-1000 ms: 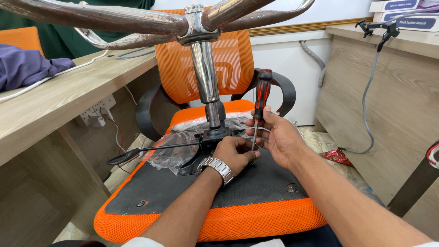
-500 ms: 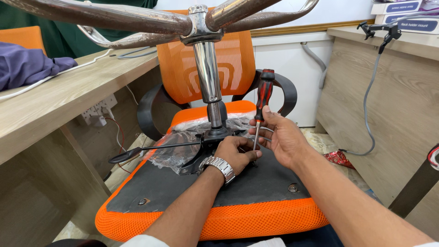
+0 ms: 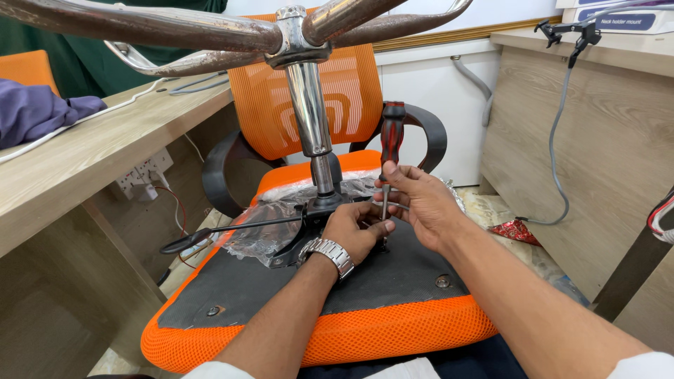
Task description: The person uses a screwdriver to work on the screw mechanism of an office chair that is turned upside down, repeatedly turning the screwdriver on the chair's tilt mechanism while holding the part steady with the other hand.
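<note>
Orange mesh chair (image 3: 319,116), red-and-black screwdriver (image 3: 391,137), silver watch (image 3: 328,251)

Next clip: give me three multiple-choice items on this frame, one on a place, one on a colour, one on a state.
1. Where is the wristwatch?
A. left wrist
B. right wrist
C. on the desk

2. What colour is the chair's mesh?
A. blue
B. orange
C. grey

3. How does the screwdriver stand?
A. lying flat on the seat
B. upright, handle up, in the right hand
C. hanging from the desk

Answers: 1 A, the metal band sits on the left arm by the left hand. 2 B, back and seat edge are orange. 3 B, its red-and-black handle rises above the fingers.
</note>
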